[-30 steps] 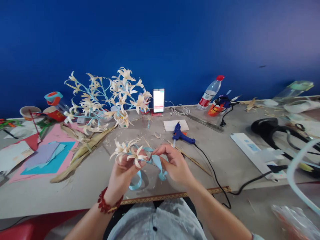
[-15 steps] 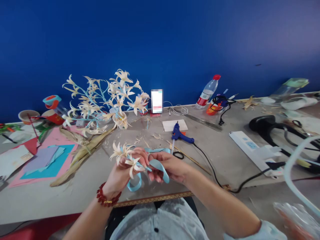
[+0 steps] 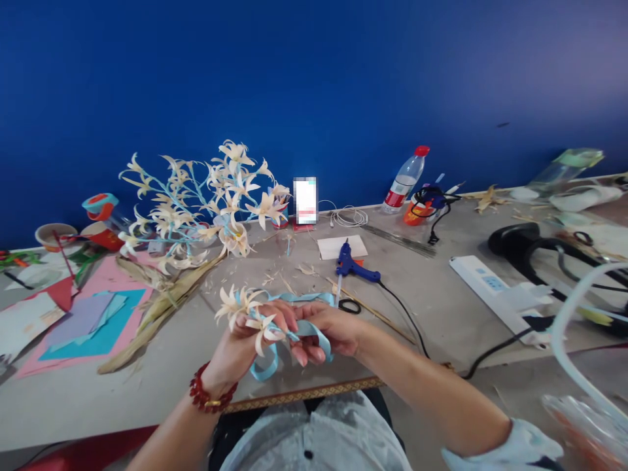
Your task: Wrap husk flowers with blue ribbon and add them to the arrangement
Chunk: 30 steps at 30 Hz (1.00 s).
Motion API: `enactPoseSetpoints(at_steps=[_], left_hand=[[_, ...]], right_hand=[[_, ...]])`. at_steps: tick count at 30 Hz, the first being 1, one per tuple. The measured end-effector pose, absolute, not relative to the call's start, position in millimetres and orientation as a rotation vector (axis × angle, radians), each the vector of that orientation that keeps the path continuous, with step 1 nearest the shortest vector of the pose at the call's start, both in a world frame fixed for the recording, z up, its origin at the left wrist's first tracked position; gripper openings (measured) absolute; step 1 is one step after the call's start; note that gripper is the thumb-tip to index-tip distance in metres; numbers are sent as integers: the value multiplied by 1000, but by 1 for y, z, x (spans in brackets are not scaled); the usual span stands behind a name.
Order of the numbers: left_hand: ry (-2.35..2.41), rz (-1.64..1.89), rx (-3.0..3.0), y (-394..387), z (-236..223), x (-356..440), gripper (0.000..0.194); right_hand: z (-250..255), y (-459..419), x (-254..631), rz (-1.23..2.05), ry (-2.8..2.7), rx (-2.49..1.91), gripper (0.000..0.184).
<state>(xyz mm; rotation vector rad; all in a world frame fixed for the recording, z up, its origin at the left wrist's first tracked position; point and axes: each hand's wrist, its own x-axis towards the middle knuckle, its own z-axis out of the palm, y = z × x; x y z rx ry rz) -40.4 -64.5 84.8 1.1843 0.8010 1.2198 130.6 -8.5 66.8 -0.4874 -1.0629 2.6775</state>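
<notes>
Between my hands, over the front of the table, is a small spray of cream flowers on a stem wrapped in light blue ribbon. My left hand is closed round the stem just below the blossoms. My right hand pinches the light blue ribbon at the stem's lower end, its fingertips close to the left ones. One ribbon loop hangs under the stem, and another length lies behind my hands. The exact pinch point is hidden by my fingers.
A blue glue gun lies ahead, its cord running right to a white power strip. Black-handled scissors lie beside my right hand. A flower arrangement, dried husks and coloured paper occupy the left. A bottle stands behind.
My right hand has turned slightly at the stem's end, and the ribbon loop beside it has shifted a little. My left hand keeps its hold on the flower spray.
</notes>
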Motion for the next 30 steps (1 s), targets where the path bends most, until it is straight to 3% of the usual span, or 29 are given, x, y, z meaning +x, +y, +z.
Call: enactPoseSetpoints(at_steps=[7, 12, 16, 21, 26, 30], left_hand=[[841, 1219, 1075, -66, 85, -39, 12], [877, 1331, 861, -67, 80, -36, 8], [909, 1426, 818, -66, 77, -36, 7], [838, 1495, 804, -64, 75, -43, 5], [821, 1476, 758, -67, 75, -55, 6], [783, 1485, 673, -69, 70, -62, 10]], right_hand=[[64, -8, 126, 2666, -1141, -549, 25], [71, -6, 138, 2304, -1272, -837, 37], [84, -11, 164, 2033, -1564, -820, 40], [90, -9, 199, 1986, -1913, -754, 75], [80, 6, 219, 2207, -1626, -397, 75], [64, 11, 219, 2091, -1404, -472, 64]])
